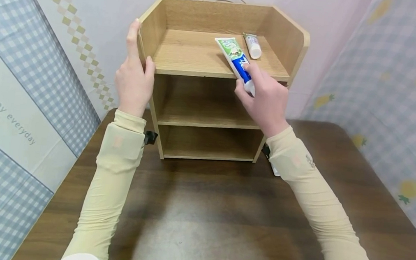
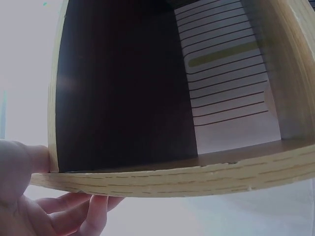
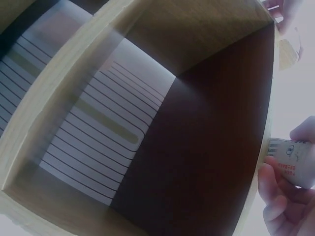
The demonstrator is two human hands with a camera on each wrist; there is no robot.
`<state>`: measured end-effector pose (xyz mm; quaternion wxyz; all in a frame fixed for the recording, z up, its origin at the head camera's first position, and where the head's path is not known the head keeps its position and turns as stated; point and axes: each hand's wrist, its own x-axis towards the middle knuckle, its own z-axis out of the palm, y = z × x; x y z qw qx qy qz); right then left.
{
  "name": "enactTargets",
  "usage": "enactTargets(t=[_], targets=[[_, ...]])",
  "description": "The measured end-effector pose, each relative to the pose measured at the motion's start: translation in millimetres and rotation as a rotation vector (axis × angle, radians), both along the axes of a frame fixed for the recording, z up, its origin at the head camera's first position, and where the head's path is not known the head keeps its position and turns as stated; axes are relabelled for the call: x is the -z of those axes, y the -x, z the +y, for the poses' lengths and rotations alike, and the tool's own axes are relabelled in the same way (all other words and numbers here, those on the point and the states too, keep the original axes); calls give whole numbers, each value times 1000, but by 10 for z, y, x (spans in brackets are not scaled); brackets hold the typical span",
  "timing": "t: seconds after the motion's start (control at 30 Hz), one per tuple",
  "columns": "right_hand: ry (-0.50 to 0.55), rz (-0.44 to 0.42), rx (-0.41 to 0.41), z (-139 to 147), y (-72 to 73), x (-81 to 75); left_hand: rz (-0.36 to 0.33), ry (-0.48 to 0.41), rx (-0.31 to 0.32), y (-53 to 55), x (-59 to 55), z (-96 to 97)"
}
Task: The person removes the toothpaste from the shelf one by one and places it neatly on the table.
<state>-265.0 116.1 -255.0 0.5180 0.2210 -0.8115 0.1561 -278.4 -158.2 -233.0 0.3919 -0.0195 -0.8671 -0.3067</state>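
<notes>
A small wooden shelf unit (image 1: 189, 52) stands on the table with a raised rim round its top board. My left hand (image 1: 134, 82) grips the unit's left side panel; in the left wrist view its thumb (image 2: 39, 158) lies at the panel's edge and the fingers sit on the outer side. My right hand (image 1: 266, 100) holds a green, blue and white toothpaste tube (image 1: 232, 51) by its capped end, tilted over the front of the top board. A smaller white and green tube (image 1: 252, 47) lies on that board, towards the right. The right wrist view shows the held tube's printed side (image 3: 290, 160).
Two lower compartments (image 1: 210, 105) open to the front below the top board. The unit rests on a dark brown wooden table (image 1: 201, 212). Patterned cloth (image 1: 394, 80) hangs round the back and sides. A small white object (image 1: 276, 170) shows partly behind the right wrist.
</notes>
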Motion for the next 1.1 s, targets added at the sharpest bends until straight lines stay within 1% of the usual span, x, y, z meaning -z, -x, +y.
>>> enactTargets(t=[0.13,0.2,0.37,0.5,0.87,1.1], targets=[[10,4,-22,23,-20,26,-2,11,4,-1,-3,4],[7,6,-21,33,-37,45,-4,10,6,-1,-8,4],[-16,0,-18,52,-95,95,-13,0,3,-5,-17,-1],[-32,-3,-32,81,-140,132,-14,-8,1,-8,-13,-7],[-38,-3,-127,240,-182,202,1,-4,-6,-17,-28,-11],[-47,-41,-140,311,-311,213,-1,-12,3,-5,-24,-14]])
